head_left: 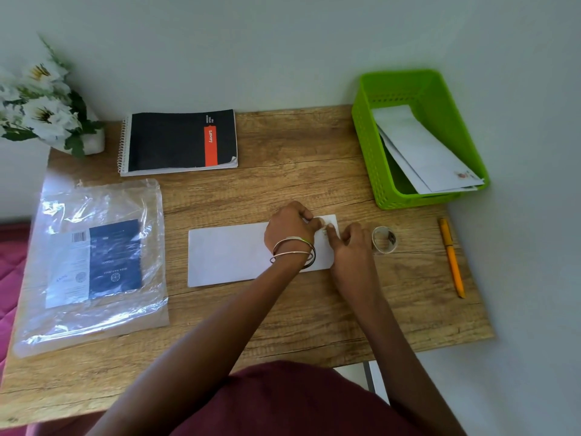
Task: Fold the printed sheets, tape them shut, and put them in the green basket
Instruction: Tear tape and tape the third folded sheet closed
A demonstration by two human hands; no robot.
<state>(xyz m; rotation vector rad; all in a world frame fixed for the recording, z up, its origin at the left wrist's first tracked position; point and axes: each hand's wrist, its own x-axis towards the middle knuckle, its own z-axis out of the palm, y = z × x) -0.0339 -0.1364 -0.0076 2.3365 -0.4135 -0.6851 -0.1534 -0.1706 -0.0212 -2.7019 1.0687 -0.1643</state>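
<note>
Head view, looking down: my folded sheet (pixel 239 253) lies flat on the wooden surface (pixel 283 171), long axis running left to right, and both my hands sit at its right end. My left hand (pixel 290 229) has curled fingers pinching down near the top right corner, wrist bangles over the paper. My right hand (pixel 353 243) comes in from the right, one fingertip pressing down beside the left thumb, the other fingers tucked loosely. Between them I judge there's a small piece of tape going on, though it's too clear to make out properly. So this looks like the sealing step on this one.

Tape roll (pixel 384 240) stands just beside my right hand, on its right. Green basket (pixel 377 158) sits at the far right corner, beyond and to the right of both hands, with folded sheets (pixel 418 146) already lying in it. That's the direction that matters: the sheet's right end points roughly that way, and my right hand is the nearer one for carrying it up and over the near wall.

Off to the left, a plastic bag (pixel 94 262), a spiral notebook (pixel 179 141), flowers (pixel 41 111); a yellow pen (pixel 452 256) at the right edge.
</note>
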